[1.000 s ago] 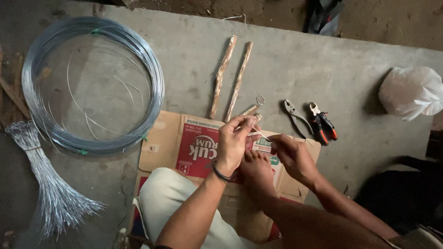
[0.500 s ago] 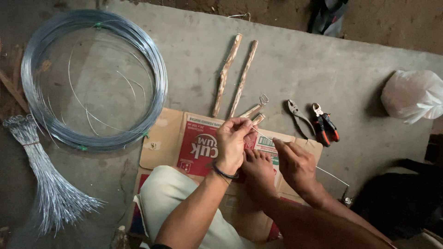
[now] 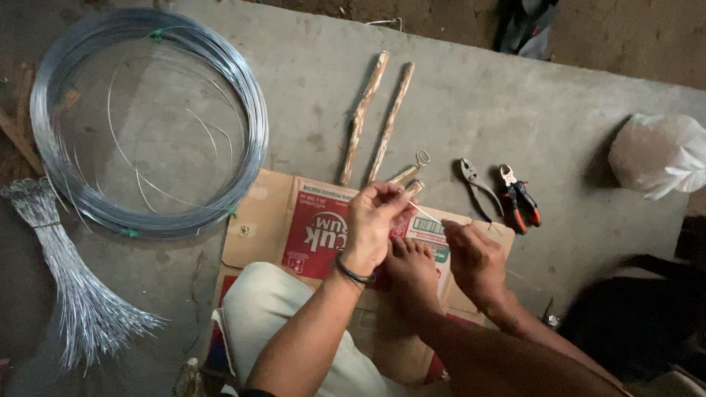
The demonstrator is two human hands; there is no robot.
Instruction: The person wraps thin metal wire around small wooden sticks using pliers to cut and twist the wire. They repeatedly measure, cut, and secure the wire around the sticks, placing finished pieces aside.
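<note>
I sit on a flattened cardboard box (image 3: 272, 220) on a concrete floor. My left hand (image 3: 371, 224) pinches one end of a thin short wire (image 3: 425, 212) near a small wooden stick with a wire loop (image 3: 410, 173). My right hand (image 3: 474, 259) grips the wire's other end, just to the right. A bare foot (image 3: 412, 266) rests between the two hands. The wire runs taut between the fingers.
A large coil of grey wire (image 3: 147, 121) lies at the left, with a tied bundle of cut wires (image 3: 70, 294) below it. Two wooden sticks (image 3: 375, 117) lie ahead. Two pliers (image 3: 500, 195) and a white plastic bag (image 3: 658, 154) are at the right.
Both hands stay close together on the wire. My right hand has shifted slightly down and to the right, drawing the wire out.
</note>
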